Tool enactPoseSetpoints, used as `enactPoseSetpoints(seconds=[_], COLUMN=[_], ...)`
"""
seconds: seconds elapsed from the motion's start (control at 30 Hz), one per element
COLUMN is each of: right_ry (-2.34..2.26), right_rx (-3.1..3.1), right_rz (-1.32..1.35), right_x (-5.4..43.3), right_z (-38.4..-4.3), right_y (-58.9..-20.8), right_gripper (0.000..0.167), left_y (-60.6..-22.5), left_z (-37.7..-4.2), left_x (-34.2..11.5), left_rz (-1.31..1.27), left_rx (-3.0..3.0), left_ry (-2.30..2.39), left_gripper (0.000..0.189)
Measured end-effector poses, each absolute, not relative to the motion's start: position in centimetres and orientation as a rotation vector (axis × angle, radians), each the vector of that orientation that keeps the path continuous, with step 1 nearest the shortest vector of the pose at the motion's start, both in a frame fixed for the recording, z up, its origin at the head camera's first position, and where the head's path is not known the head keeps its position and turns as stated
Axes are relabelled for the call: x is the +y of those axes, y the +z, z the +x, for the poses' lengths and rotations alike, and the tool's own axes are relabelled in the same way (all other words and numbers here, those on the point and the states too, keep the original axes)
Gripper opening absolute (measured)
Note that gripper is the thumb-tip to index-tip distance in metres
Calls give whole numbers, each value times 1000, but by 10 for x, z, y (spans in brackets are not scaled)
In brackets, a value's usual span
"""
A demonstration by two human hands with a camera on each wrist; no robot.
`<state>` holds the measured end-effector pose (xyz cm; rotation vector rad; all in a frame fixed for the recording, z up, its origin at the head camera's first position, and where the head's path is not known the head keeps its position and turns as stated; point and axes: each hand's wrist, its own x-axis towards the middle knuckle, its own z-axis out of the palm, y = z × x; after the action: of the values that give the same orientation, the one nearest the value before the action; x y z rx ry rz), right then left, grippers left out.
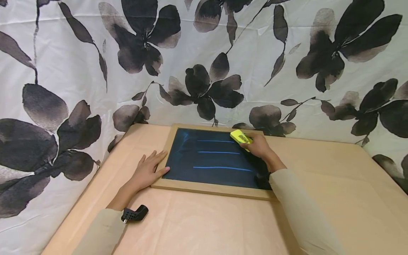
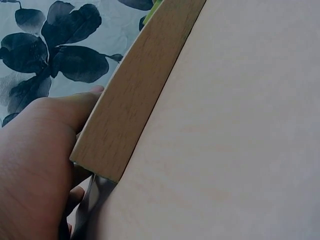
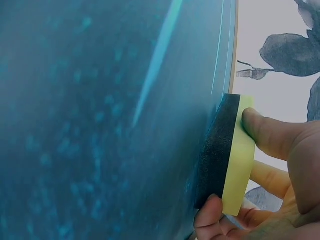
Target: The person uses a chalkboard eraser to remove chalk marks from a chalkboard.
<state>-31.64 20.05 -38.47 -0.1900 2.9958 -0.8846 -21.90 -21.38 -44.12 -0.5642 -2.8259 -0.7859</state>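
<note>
A blackboard (image 1: 216, 179) with a light wooden frame (image 1: 204, 189) lies on the table, three blue lines drawn across its dark surface. My right hand (image 1: 259, 146) holds a yellow board eraser (image 1: 239, 136) near the upper right of the board. In the right wrist view, thumb and fingers grip the yellow body of the eraser (image 3: 240, 160), its black pad against the board beside the line ends. At the left edge, my left hand (image 1: 146, 173) rests on the frame with fingers extended and the thumb at the board's lower left corner.
A pale cloth covers the table (image 1: 204, 226). Behind it hangs a white curtain (image 1: 255, 71) with dark flowers, close to the board's far edge. A black wrist device (image 1: 135, 213) sticks out from the left sleeve. Faint blue smudges mark the board's upper left.
</note>
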Motion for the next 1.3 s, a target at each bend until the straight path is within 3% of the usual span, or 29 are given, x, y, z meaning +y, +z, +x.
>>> enactPoseSetpoints(seconds=[1.3], right_ry=[-946], right_rx=[2931], right_rz=[-219], right_x=[126], right_z=[-331], right_y=[-387], right_gripper=[60], left_y=[-443], left_z=[-225], left_x=[-213], left_rz=[-547], left_rx=[-2830], left_ry=[-756], left_gripper=[71])
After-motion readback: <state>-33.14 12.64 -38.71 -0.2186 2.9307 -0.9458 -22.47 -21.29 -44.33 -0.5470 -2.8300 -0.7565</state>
